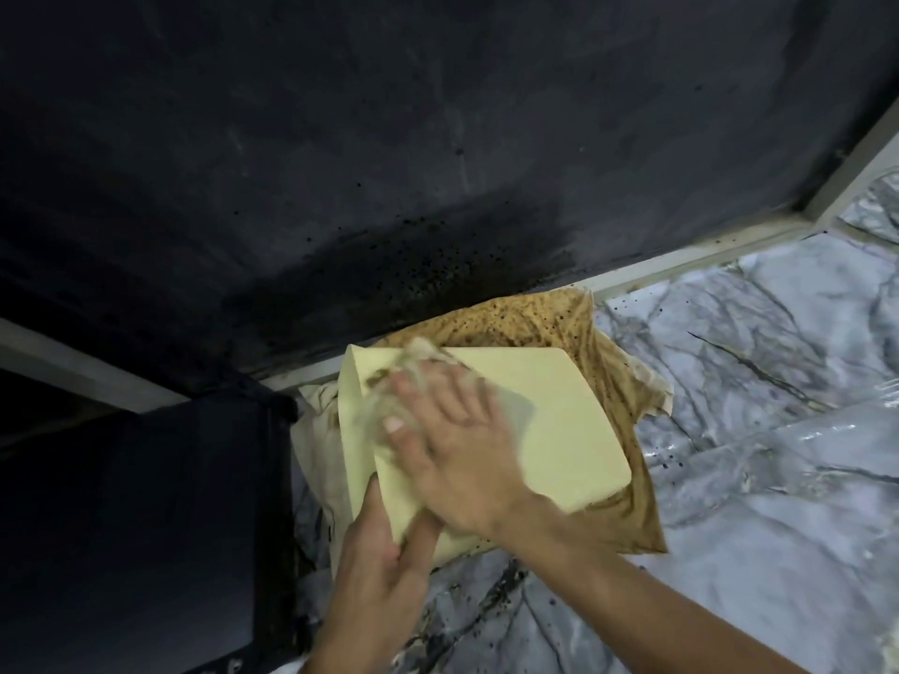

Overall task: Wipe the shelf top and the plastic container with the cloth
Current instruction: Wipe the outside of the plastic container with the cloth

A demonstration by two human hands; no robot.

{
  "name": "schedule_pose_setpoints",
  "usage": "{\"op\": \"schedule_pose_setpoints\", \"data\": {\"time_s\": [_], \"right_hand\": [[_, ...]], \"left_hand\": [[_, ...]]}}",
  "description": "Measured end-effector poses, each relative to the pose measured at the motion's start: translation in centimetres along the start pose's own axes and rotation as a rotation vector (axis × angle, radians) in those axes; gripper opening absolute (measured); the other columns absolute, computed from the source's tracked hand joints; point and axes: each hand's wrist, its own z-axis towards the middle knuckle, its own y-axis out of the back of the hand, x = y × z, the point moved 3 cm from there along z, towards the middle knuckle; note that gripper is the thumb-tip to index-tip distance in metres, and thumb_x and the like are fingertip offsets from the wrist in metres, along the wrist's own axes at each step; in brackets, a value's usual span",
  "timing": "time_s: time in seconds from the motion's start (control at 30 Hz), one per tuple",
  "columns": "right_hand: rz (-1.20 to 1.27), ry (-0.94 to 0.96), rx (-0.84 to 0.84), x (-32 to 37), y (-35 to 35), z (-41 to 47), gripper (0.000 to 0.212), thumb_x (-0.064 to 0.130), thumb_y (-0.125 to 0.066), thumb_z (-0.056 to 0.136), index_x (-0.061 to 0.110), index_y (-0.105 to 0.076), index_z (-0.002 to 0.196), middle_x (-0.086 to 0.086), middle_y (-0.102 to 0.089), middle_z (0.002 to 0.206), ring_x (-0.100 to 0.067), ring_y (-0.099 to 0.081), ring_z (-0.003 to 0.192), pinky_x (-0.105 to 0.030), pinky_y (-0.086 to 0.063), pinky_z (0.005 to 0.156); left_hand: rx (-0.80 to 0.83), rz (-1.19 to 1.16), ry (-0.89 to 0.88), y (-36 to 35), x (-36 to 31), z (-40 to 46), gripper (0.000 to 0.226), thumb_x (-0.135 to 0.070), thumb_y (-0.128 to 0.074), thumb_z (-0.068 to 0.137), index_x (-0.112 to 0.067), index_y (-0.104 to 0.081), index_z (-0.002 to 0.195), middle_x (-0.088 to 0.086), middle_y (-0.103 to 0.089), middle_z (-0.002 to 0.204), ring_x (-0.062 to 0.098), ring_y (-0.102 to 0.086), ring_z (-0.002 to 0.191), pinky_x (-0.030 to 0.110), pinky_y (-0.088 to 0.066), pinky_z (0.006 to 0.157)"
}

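On shelf top [729, 406]: yellow plastic container [559, 430], over speckled brown paper [535, 318].
Right hand [462, 445]: fingers [428, 391] spread, pressing cloth [384, 406] onto container.
Left hand [384, 542]: fingers grip near corner.
Technique: brace corner firmly; overlap strokes toward edges.

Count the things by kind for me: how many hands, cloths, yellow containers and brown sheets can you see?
hands: 2 (left hand, right hand)
cloth: 1
yellow plastic container: 1
brown stained sheet: 1
Total: 5
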Motion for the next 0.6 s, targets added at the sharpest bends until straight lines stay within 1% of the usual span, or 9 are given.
{"op": "schedule_pose_setpoints", "data": {"time_s": [0.07, 0.13, 0.2, 0.23, 0.33, 0.43, 0.5, 0.57, 0.6], "right_hand": [[0.015, 0.108, 0.036, 1.7, 0.1, 1.1, 0.059, 0.064, -0.010, 0.097, 0.048, -0.007, 0.153, 0.016, -0.003, 0.164, -0.007, 0.014, 0.148, -0.040, 0.016, 0.116], [-0.020, 0.107, 0.021, -0.3, 1.0, 1.9, 0.058, 0.066, -0.014, 0.097, 0.051, -0.010, 0.152, 0.017, -0.005, 0.164, -0.006, 0.009, 0.148, -0.040, 0.011, 0.117], [-0.062, 0.002, 0.005, -4.3, 1.7, 2.0, 0.058, 0.068, -0.012, 0.096, 0.052, -0.006, 0.152, 0.017, -0.003, 0.164, -0.009, 0.008, 0.149, -0.042, 0.008, 0.118], [-0.080, -0.065, 0.004, -6.3, 1.9, 2.0, 0.059, 0.070, -0.010, 0.095, 0.053, -0.005, 0.151, 0.016, -0.003, 0.163, -0.009, 0.007, 0.149, -0.043, 0.007, 0.118], [-0.070, -0.219, -0.034, -10.8, 2.6, 2.0, 0.062, 0.074, -0.010, 0.092, 0.053, -0.011, 0.151, 0.017, -0.011, 0.163, -0.009, -0.002, 0.149, -0.043, 0.002, 0.118], [-0.027, -0.327, -0.089, -13.9, 3.1, 1.4, 0.063, 0.073, -0.014, 0.092, 0.051, -0.017, 0.151, 0.017, -0.015, 0.163, -0.010, -0.007, 0.149, -0.043, -0.006, 0.118], [0.064, -0.325, -0.122, -15.4, 3.6, 0.7, 0.061, 0.072, -0.020, 0.094, 0.049, -0.024, 0.151, 0.016, -0.020, 0.162, -0.010, -0.013, 0.148, -0.037, -0.012, 0.117], [0.162, -0.290, -0.188, -16.6, 4.3, -0.3, 0.056, 0.066, -0.031, 0.097, 0.046, -0.034, 0.148, 0.014, -0.028, 0.159, -0.009, -0.022, 0.145, -0.028, -0.019, 0.111], [0.195, -0.259, -0.223, -16.9, 4.5, -0.8, 0.053, 0.061, -0.036, 0.098, 0.043, -0.039, 0.147, 0.012, -0.033, 0.158, -0.009, -0.025, 0.144, -0.025, -0.021, 0.109]], "left_hand": [[-0.019, 0.007, 0.004, 0.2, -0.4, -0.1, 0.062, -0.016, -0.066, 0.101, -0.044, -0.041, 0.150, -0.044, -0.058, 0.134, -0.020, -0.055, 0.124, 0.006, -0.047, 0.096], [-0.050, -0.025, 0.060, 0.5, 0.0, -0.1, 0.047, -0.020, -0.067, 0.100, -0.045, -0.053, 0.137, -0.040, -0.066, 0.124, -0.014, -0.063, 0.115, 0.017, -0.051, 0.094], [-0.079, -0.040, 0.121, 0.4, 0.5, -0.5, 0.028, -0.029, -0.069, 0.099, -0.046, -0.059, 0.119, -0.038, -0.071, 0.113, -0.011, -0.067, 0.106, 0.015, -0.053, 0.084], [-0.092, -0.057, 0.144, 0.3, 0.7, -0.6, 0.025, -0.032, -0.069, 0.098, -0.044, -0.060, 0.118, -0.038, -0.071, 0.111, -0.012, -0.067, 0.105, 0.016, -0.053, 0.084], [-0.075, -0.125, 0.187, 0.4, 0.5, -0.9, 0.032, -0.035, -0.067, 0.095, -0.037, -0.061, 0.126, -0.032, -0.074, 0.115, -0.013, -0.067, 0.105, 0.022, -0.051, 0.090], [-0.035, -0.206, 0.262, 0.2, 0.2, -0.8, 0.037, -0.016, -0.067, 0.100, -0.032, -0.062, 0.133, -0.021, -0.078, 0.119, -0.004, -0.071, 0.109, 0.023, -0.050, 0.090], [0.048, -0.318, 0.337, 0.2, -0.1, 0.2, 0.050, 0.000, -0.068, 0.097, -0.034, -0.060, 0.132, -0.011, -0.080, 0.118, 0.005, -0.075, 0.108, 0.027, -0.053, 0.088], [0.132, -0.421, 0.397, 1.0, -0.9, 2.5, 0.061, 0.009, -0.074, 0.085, -0.033, -0.061, 0.128, -0.001, -0.082, 0.115, 0.014, -0.079, 0.099, 0.033, -0.061, 0.080], [0.141, -0.449, 0.404, 1.6, -1.5, 4.2, 0.060, 0.007, -0.075, 0.079, -0.027, -0.064, 0.127, 0.006, -0.082, 0.114, 0.020, -0.081, 0.094, 0.035, -0.064, 0.072]]}}
